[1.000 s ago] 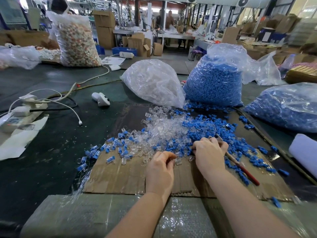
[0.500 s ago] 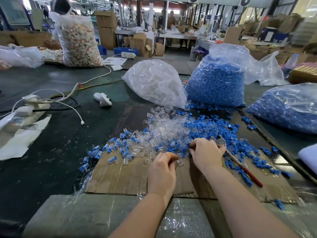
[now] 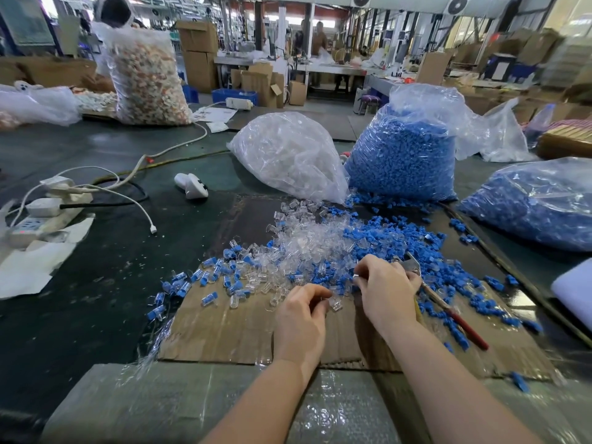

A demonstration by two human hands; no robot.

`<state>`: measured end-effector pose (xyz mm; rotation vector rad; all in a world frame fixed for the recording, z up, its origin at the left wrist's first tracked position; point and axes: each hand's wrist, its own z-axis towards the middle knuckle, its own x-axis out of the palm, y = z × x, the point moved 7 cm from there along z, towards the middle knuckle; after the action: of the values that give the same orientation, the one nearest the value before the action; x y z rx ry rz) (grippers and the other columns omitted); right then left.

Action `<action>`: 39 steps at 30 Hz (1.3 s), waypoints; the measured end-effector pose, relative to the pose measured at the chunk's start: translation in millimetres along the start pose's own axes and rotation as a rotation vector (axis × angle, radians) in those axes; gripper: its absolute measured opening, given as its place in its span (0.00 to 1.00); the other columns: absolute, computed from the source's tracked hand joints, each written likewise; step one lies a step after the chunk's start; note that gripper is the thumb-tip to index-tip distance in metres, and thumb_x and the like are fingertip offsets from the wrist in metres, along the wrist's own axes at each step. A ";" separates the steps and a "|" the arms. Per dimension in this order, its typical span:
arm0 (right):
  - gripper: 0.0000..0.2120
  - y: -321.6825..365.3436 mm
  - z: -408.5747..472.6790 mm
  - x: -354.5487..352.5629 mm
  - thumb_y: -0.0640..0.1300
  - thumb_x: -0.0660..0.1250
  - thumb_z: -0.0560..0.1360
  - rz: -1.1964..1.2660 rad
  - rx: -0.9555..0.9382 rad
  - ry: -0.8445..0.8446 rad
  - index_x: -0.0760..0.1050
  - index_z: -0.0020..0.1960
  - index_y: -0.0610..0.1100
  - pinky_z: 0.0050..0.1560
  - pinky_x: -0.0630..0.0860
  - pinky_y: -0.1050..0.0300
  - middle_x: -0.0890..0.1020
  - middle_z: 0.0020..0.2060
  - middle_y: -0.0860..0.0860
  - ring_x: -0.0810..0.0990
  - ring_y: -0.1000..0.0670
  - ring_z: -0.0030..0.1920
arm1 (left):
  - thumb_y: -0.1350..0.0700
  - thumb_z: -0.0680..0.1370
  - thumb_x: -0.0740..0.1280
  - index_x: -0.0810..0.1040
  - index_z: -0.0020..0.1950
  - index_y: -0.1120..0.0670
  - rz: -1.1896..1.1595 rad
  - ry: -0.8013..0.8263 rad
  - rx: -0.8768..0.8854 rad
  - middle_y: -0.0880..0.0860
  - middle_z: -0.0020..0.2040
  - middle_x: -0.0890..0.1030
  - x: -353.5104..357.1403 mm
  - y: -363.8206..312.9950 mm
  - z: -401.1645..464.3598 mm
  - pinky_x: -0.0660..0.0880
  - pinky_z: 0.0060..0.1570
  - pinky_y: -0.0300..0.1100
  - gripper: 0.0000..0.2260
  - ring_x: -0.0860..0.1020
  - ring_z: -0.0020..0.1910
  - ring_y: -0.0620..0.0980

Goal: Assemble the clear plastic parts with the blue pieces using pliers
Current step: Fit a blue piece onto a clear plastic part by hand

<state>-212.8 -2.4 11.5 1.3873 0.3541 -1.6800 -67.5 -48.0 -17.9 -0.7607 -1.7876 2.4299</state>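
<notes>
- Since a second ago: hands nearly unmoved over the pile edge, left fingers curled tighter beside a clear part, pliers head a touch higher above the right knuckles.
- Far left: power strip (image 3: 38, 216) blurred and cut by the frame edge; white cable (image 3: 141, 216) trailing off it across the dark table (image 3: 96, 299). No readable writing anywhere.
- Cardboard (image 3: 224, 328) under the work, near edge hidden by a wrapped box (image 3: 179, 402).
- Assembled pieces (image 3: 209, 298), blue inside clear, scattered at the pile's left end.
- Left hand (image 3: 301, 318): fingers curled in, tips hidden from view; clear part (image 3: 334, 305) lying at the fingertips, contact hard to tell.
- Clear parts (image 3: 307, 241) heaped mid-cardboard, outlines hard to separate; clear bag (image 3: 288, 155) behind.
- Right hand (image 3: 384, 290): fingers pinched on something small and pale at the tips, too small to name; same hand gripping the pliers (image 3: 448, 310).
- Pliers: long axis diagonal, metal head up-left behind the knuckles, red handle down-right over the cardboard; jaws partly hidden, whether apart or together cannot be told.
- Blue pieces (image 3: 416, 238) spread right of the clear heap; blue bag (image 3: 403, 155) behind.
- Far right: second blue bag (image 3: 538, 203), cut by the frame.
</notes>
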 end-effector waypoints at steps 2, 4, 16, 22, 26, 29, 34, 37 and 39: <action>0.10 4.1 -8.1 -4.0 0.45 0.64 0.77 0.043 -0.036 -0.052 0.75 0.57 0.54 0.55 0.56 0.52 0.78 0.50 0.56 0.72 0.51 0.55 | 0.62 0.75 0.68 0.78 0.45 0.48 -0.019 0.008 -0.010 0.43 0.42 0.79 -0.4 0.1 0.6 0.69 0.42 0.23 0.08 0.76 0.43 0.37; 0.11 8.4 -18.0 -4.8 0.43 0.63 0.77 0.099 -0.070 -0.085 0.77 0.57 0.54 0.55 0.56 0.53 0.77 0.50 0.56 0.73 0.51 0.53 | 0.63 0.75 0.68 0.76 0.46 0.48 -0.052 0.012 -0.013 0.45 0.41 0.79 -0.5 -0.5 0.8 0.72 0.42 0.27 0.09 0.77 0.41 0.40; 0.05 12.3 -49.6 -17.8 0.35 0.73 0.70 0.331 -0.169 -0.282 0.80 0.43 0.43 0.46 0.63 0.57 0.82 0.33 0.51 0.78 0.48 0.35 | 0.62 0.76 0.67 0.77 0.44 0.49 -0.081 0.034 -0.029 0.46 0.42 0.80 1.1 2.3 2.3 0.71 0.43 0.25 0.08 0.77 0.43 0.40; 0.03 11.9 -53.8 -13.1 0.39 0.72 0.71 0.364 -0.182 -0.244 0.79 0.41 0.44 0.46 0.65 0.57 0.81 0.34 0.52 0.78 0.50 0.36 | 0.63 0.76 0.67 0.77 0.43 0.49 -0.129 0.026 -0.059 0.45 0.39 0.80 1.1 4.5 2.3 0.71 0.41 0.26 0.08 0.77 0.40 0.39; 0.05 16.1 -54.8 -11.1 0.41 0.72 0.71 0.328 -0.202 -0.223 0.78 0.39 0.45 0.45 0.60 0.58 0.80 0.32 0.53 0.77 0.50 0.35 | 0.63 0.75 0.67 0.78 0.44 0.51 -0.156 0.010 -0.063 0.47 0.38 0.80 -0.4 4.6 2.8 0.74 0.41 0.30 0.07 0.78 0.39 0.43; 0.06 16.7 -55.9 -11.8 0.44 0.70 0.73 0.322 -0.213 -0.227 0.77 0.38 0.45 0.46 0.60 0.57 0.79 0.32 0.53 0.77 0.50 0.34 | 0.63 0.75 0.67 0.77 0.42 0.49 -0.171 0.007 -0.072 0.47 0.38 0.80 -1.1 4.9 2.7 0.75 0.41 0.31 0.08 0.78 0.39 0.43; 0.07 19.0 -57.5 -14.6 0.46 0.66 0.72 0.336 -0.238 -0.248 0.76 0.37 0.45 0.46 0.60 0.57 0.78 0.31 0.54 0.75 0.52 0.32 | 0.63 0.75 0.68 0.75 0.40 0.45 -0.162 -0.018 -0.076 0.46 0.37 0.79 -3.4 5.5 2.3 0.73 0.39 0.27 0.12 0.76 0.36 0.38; 0.07 19.5 -58.2 -14.7 0.46 0.66 0.71 0.342 -0.242 -0.255 0.76 0.36 0.45 0.47 0.62 0.55 0.77 0.30 0.54 0.75 0.52 0.32 | 0.63 0.75 0.68 0.75 0.38 0.45 -0.155 -0.027 -0.077 0.45 0.36 0.79 -3.6 6.6 2.9 0.73 0.38 0.28 0.13 0.77 0.37 0.40; 0.06 19.4 -58.4 -14.5 0.45 0.67 0.71 0.344 -0.247 -0.257 0.75 0.36 0.46 0.47 0.62 0.55 0.77 0.29 0.54 0.74 0.52 0.32 | 0.63 0.75 0.68 0.75 0.38 0.44 -0.158 -0.028 -0.081 0.45 0.36 0.79 -3.3 7.2 3.1 0.73 0.38 0.28 0.13 0.77 0.37 0.41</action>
<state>-161.2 34.3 11.2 0.9735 0.1575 -1.4510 -64.0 -54.2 -22.6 -0.5691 -1.8882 2.2915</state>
